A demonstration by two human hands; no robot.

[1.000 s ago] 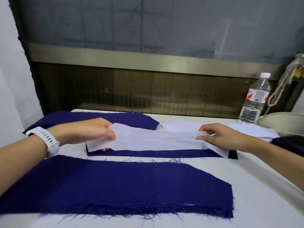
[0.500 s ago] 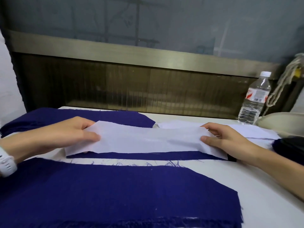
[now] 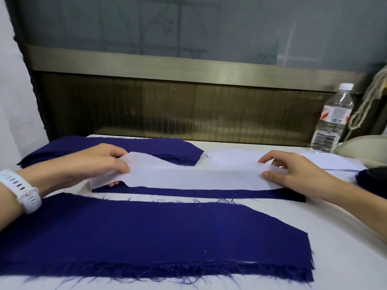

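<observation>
A long white strip of interfacing (image 3: 188, 176) stretches between my two hands, lying over a narrow navy fabric piece (image 3: 199, 192) on the white table (image 3: 335, 227). My left hand (image 3: 92, 164), with a white watch on the wrist, pinches the strip's left end, thumb on top and fingertips under it. At the strip's right end my right hand (image 3: 293, 174) pinches it between thumb and fingers. The navy piece shows only as a band along the strip's near edge.
A wide navy fabric panel (image 3: 146, 237) with frayed edges lies nearest me. A stack of navy pieces (image 3: 167, 148) sits at the back left, white pieces (image 3: 234, 158) at the back middle. A water bottle (image 3: 330, 120) stands at the back right beside a dark bundle (image 3: 372, 181).
The view has shifted a little. Both hands still hold the white strip's ends, and the strip has settled lower over the narrow navy piece; my right fingers have lifted slightly.
</observation>
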